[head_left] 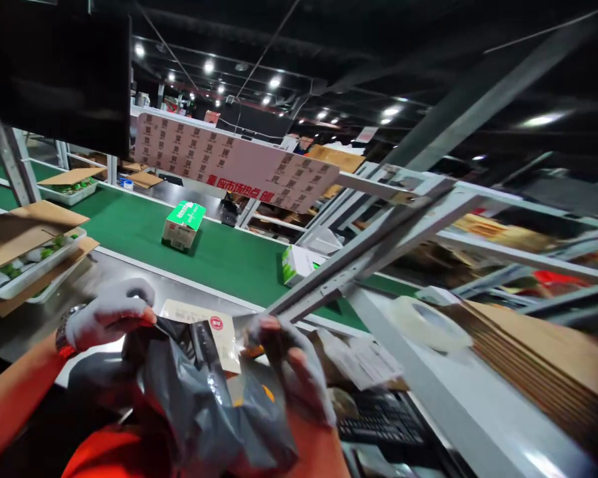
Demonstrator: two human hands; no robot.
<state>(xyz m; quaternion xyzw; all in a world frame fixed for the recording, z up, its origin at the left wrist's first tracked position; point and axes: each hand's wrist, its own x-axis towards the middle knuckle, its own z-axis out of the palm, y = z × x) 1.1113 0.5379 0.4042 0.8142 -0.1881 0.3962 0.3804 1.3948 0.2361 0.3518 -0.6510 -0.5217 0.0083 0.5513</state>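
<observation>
Your gloved left hand [107,318] and right hand [289,362], fingers closed, grip crumpled grey plastic mailer bag [204,398]; keep mouth taut, beige paper label [219,332] at 12 o'clock, facing you.

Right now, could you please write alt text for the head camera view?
Two gloved hands, left hand and right hand, hold a grey plastic mailer bag with a label at a packing station. Beyond it, a green-topped carton sits on a green conveyor belt; a tape roll lies to the right.
</observation>
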